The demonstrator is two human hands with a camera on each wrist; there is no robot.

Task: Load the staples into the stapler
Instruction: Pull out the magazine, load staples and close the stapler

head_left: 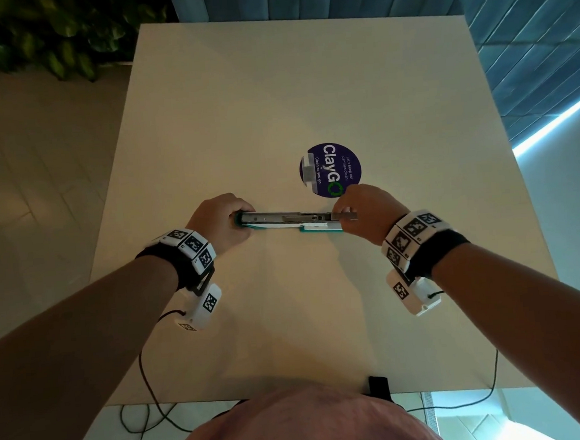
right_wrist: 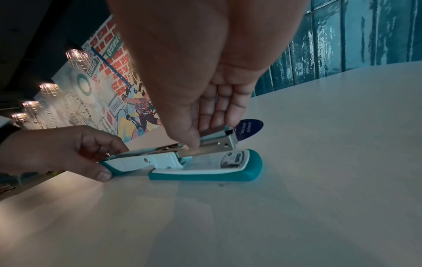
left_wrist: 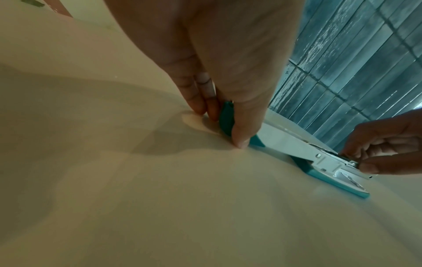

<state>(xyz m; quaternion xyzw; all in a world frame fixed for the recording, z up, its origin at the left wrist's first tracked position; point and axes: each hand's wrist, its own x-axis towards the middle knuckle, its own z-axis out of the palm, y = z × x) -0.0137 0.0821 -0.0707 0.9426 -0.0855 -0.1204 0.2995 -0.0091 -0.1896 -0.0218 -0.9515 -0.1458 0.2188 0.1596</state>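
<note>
A teal and white stapler (head_left: pixel 281 219) lies opened out flat along the middle of the white table (head_left: pixel 273 100). Its cover is swung back to the left, and its teal base (right_wrist: pixel 205 174) sits flat on the right. My left hand (head_left: pixel 240 223) grips the teal end of the cover (left_wrist: pixel 226 117) between thumb and fingers, low against the tabletop. My right hand (right_wrist: pixel 205 137) pinches a grey strip of staples (right_wrist: pixel 213 130) at the front of the metal magazine (right_wrist: pixel 217 144). The strip's tip pokes out past my fingers, and the rest is hidden under them.
A round dark blue sticker (head_left: pixel 330 170) lies flat on the table just behind my right hand. Thin black cables (head_left: pixel 145 384) hang off the near edge. A teal tiled wall (head_left: pixel 526 31) stands beyond the table, and leafy plants (head_left: pixel 46 37) are at the far left.
</note>
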